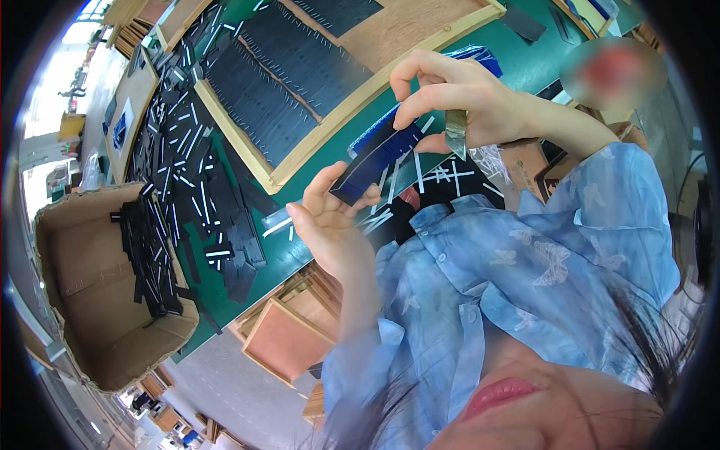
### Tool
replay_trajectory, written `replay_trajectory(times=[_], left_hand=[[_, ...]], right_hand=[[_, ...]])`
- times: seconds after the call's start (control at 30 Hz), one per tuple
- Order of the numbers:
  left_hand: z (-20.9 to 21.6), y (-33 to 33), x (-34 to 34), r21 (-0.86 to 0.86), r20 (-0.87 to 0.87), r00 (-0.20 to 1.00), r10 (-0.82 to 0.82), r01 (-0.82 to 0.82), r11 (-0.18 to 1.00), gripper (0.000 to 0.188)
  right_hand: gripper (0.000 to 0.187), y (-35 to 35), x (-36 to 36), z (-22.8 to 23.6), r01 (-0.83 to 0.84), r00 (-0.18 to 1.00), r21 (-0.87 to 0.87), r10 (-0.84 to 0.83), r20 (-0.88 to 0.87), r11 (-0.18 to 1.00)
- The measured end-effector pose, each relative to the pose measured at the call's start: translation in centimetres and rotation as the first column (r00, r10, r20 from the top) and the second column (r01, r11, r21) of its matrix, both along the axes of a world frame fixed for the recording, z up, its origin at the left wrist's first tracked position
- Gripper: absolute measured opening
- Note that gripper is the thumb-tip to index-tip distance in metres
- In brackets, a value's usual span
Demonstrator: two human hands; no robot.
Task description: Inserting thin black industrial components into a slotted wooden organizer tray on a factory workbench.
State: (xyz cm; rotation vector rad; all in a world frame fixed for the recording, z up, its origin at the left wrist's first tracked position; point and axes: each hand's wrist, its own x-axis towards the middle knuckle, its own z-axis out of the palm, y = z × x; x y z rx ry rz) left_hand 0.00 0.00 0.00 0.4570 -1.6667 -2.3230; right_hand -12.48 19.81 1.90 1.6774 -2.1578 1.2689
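Observation:
Between my two hands is a long dark strip (379,161), black on one side with glossy dark-blue segments along the other. My left hand (334,217) curls its fingers and thumb around the strip's lower end. At the upper end, my right hand (469,97) pinches the strip between thumb and fingers. A shiny flat metal-looking piece (455,133) sticks out under the right palm; its kind I cannot make out. Just behind the strip lies a bright blue piece (371,135), partly hidden. Several thin white strips (442,176) lie below the hands, near my body.
A wooden frame (292,169) with black sheets lies on the green table (232,296). Black pieces with white strips (187,150) are heaped to the left. A cardboard box (94,281) stands at the table's left edge. Wooden panels (289,341) lean below; another person's blurred head (613,73) is at right.

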Motion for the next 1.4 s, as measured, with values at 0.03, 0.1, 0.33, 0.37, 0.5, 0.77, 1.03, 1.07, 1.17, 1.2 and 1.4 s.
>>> replay_trajectory(times=[0.03,0.1,0.33,0.37,0.5,0.77,1.03,1.07,1.17,1.2,1.4], left_hand=[[0.1,0.1,0.0,0.005,0.003,1.0,0.008,-0.008,1.0,0.068],[0.2,0.2,0.1,0.007,0.008,1.0,0.015,-0.015,1.0,0.068],[0.2,0.1,0.2,-0.001,-0.011,1.0,0.01,-0.01,1.0,0.067],[0.1,0.1,0.2,-0.005,-0.015,1.0,0.016,-0.016,1.0,0.067],[0.2,0.2,0.2,-0.009,-0.021,1.0,0.022,-0.023,1.0,0.067],[0.0,0.2,0.3,-0.001,-0.014,0.999,0.033,-0.033,0.999,0.067],[0.2,0.4,0.5,-0.022,-0.009,1.0,0.023,-0.023,0.999,0.068],[0.3,0.3,0.6,-0.031,-0.002,1.0,0.027,-0.027,0.999,0.069],[-0.1,0.2,0.5,0.049,-0.037,0.999,-0.01,0.012,0.999,0.056],[0.0,0.4,0.4,0.05,-0.038,0.999,-0.017,0.019,0.999,0.056],[1.5,0.6,1.1,-0.075,0.071,0.997,-0.032,0.037,0.996,0.026]], right_hand=[[0.042,0.1,0.1,0.1,0.021,0.999,0.021,-0.022,0.03,1.0],[0.045,0.1,0.2,0.1,0.043,0.997,0.039,-0.045,0.062,0.998],[0.045,-0.2,0.5,0.5,0.042,0.997,0.051,-0.046,0.067,0.998],[0.046,-0.1,0.5,0.5,0.039,0.996,0.055,-0.043,0.072,0.998],[0.046,0.1,0.4,0.4,0.049,0.998,0.045,-0.051,0.04,0.998],[0.045,0.4,0.6,0.7,0.066,0.997,0.066,-0.069,0.032,0.996],[0.042,0.1,0.9,1.1,0.045,0.998,0.052,-0.047,0.045,0.998],[0.042,-0.1,1.0,1.2,0.036,0.998,0.04,-0.038,0.047,0.999],[0.041,0.1,1.1,1.0,0.049,0.996,0.055,-0.053,0.071,0.997],[0.041,0.2,1.0,1.0,0.056,0.996,0.056,-0.06,0.069,0.997],[0.031,-0.1,0.9,1.3,0.007,0.983,0.036,-0.013,0.184,0.999]])
